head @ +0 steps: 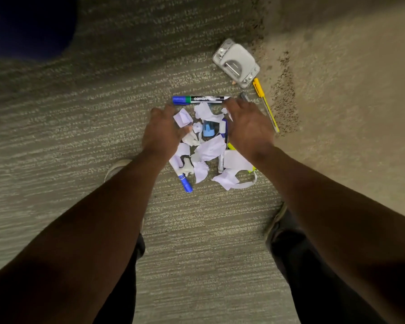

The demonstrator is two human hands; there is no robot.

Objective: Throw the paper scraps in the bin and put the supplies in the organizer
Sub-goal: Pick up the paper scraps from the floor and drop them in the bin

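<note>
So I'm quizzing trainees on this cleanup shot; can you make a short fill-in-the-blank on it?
1. The paper scraps lie in a pile on the ____.
2. The marker above the pile has a ____ cap.
3. Beside the grey hole punch lies a ____ pen.

Missing words: carpet; blue; yellow

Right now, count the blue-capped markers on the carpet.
2. One blue-capped marker lies crosswise beyond the paper scraps, just past both hands. The other pokes out at the pile's near left edge. More may be hidden under the scraps.
</note>
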